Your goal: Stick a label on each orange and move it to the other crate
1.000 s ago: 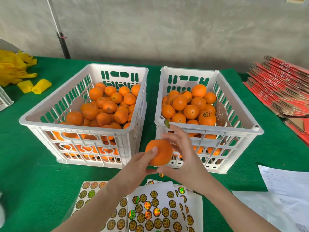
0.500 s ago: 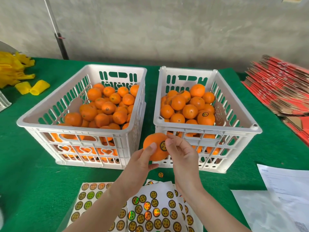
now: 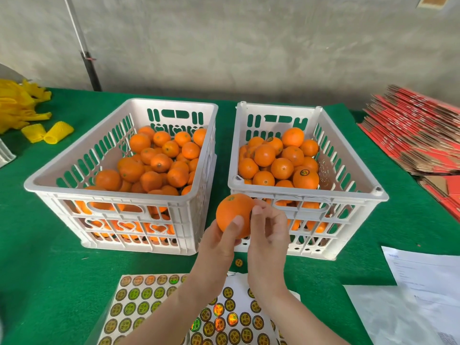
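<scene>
head view: the left hand (image 3: 219, 245) holds one orange (image 3: 231, 212) from below and the near side, thumb laid across its front and the other fingers hidden behind it, so the fruit sits on top of that hand, raised above the green table (image 3: 37, 270). the right hand (image 3: 267, 235) is just beside it on the right, fingers bent and drawn narrow, thumb and fingertips (image 3: 258, 210) pressed against the orange's right flank; a thin dark edge of a label (image 3: 251, 215) shows under those fingertips, the rest of it covered. just beyond the right hand, touching distance from its knuckles, stands the right crate (image 3: 306, 192), part filled with oranges, one of them a labelled orange (image 3: 305, 179) with its dark round sticker facing up. beyond and to the left of the left hand stands the left crate (image 3: 74, 150), heaped with plain oranges. under both forearms, nearer than the hands, lie sticker sheets (image 3: 139, 300) of round gold and holographic labels, and a loose sticker (image 3: 238, 262) lies on the cloth right below the two wrists. far left of the hands sit yellow foam nets (image 3: 58, 131); far right, a stack of red cardboard (image 3: 418, 135) and white papers (image 3: 423, 277).
</scene>
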Motion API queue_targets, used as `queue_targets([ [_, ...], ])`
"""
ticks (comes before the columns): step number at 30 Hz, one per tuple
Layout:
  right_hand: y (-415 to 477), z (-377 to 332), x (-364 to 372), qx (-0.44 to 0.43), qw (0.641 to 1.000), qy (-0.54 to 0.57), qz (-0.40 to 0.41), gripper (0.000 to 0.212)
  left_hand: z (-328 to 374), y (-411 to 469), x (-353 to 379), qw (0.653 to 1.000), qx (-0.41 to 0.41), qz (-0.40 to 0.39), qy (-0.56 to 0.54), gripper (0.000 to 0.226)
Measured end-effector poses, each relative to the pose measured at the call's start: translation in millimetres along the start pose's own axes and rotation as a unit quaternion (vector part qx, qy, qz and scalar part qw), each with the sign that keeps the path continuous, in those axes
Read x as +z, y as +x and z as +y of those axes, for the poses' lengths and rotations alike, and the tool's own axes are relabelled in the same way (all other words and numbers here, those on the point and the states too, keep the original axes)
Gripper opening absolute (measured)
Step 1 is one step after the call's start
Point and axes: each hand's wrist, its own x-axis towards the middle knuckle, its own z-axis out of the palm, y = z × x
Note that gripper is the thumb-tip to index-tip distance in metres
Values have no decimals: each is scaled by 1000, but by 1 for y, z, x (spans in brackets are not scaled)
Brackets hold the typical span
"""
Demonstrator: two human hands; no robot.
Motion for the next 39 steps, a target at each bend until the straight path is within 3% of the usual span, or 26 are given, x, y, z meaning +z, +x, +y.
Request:
queue_targets([
  [3,5,-3,0,-49,998,-8,-25,27,6,0,-5,1000,2,-8,-4,82],
  [6,5,-8,-6,-92,989,-49,-104,29,17,0,-15,998,23,-43,26,77],
  [10,11,-26,-9,-139,947,-124,-261,61,39,9,-32,991,76,-90,60,90],
  [12,24,-39,-1,-178,932,-162,-269,70,56,20,-38,987,87,-110,81,96],
  [15,52,-55,11,-206,932,-170,-244,69,82,40,-46,972,116,-138,148,85],
  [17,86,-63,14,-207,931,-219,-209,64,95,59,-54,967,131,-89,198,68],
  [19,133,-66,8,-148,916,-325,-184,57,105,80,-67,974,116,37,191,43],
  [21,179,-58,-4,-63,846,-481,-222,50,112,93,-83,978,101,137,120,21],
  [24,216,-27,-23,4,660,-675,-330,44,112,99,-100,992,70,104,25,23],
  [25,222,-17,-27,25,634,-690,-348,48,110,99,-103,994,54,98,8,24],
  [28,231,-8,-32,64,637,-685,-349,65,107,102,-109,991,31,132,3,32],
  [30,230,-6,-30,46,582,-735,-345,74,108,101,-113,991,32,133,14,33],
  [31,226,-8,-26,5,572,-752,-329,73,109,100,-115,991,39,128,22,34],
  [32,218,-12,-18,-66,600,-740,-298,65,111,99,-118,991,49,120,31,35],
  [35,175,-30,24,-273,817,-476,-174,27,115,96,-120,992,81,77,65,38],
  [36,158,-37,42,-283,855,-394,-184,22,115,95,-118,992,86,59,71,37],
  [37,143,-41,58,-259,870,-354,-227,23,116,95,-117,992,90,44,74,36],
  [39,123,-42,83,-171,865,-353,-314,29,116,94,-116,992,105,27,71,34],
])
